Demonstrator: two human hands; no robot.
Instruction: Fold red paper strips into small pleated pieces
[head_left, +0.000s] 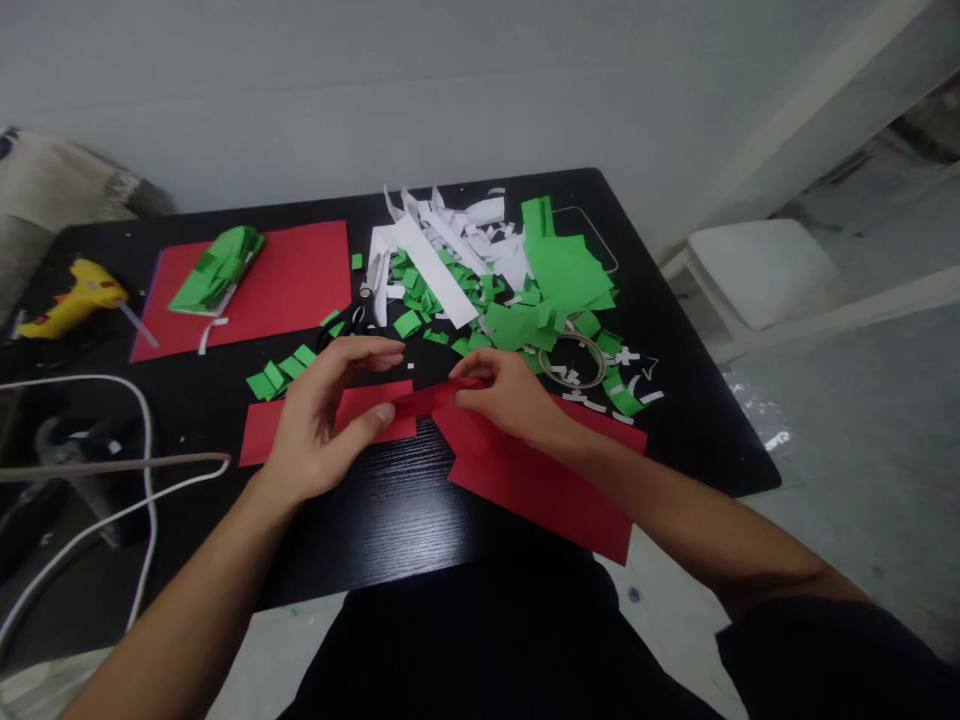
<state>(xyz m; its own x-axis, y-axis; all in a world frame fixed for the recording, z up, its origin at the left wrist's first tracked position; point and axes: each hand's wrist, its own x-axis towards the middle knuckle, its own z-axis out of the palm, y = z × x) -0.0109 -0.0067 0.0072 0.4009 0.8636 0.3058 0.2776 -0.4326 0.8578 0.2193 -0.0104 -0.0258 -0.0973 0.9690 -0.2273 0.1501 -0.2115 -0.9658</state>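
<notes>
Left hand (319, 430), centre of the frame: half open, thumb and fingers apart, over a red strip (373, 397); contact cannot be told. Right hand (514, 395), right of centre: thumb and fingertips pinched on a red piece (471, 428), above a red sheet (577, 490). Also: green scraps (574, 270), upper right of centre; scissors (365, 296), upper centre; glue gun (82, 298), left edge.

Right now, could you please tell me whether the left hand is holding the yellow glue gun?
No, the yellow glue gun lies on the black table, clearly apart from the left hand.
</notes>
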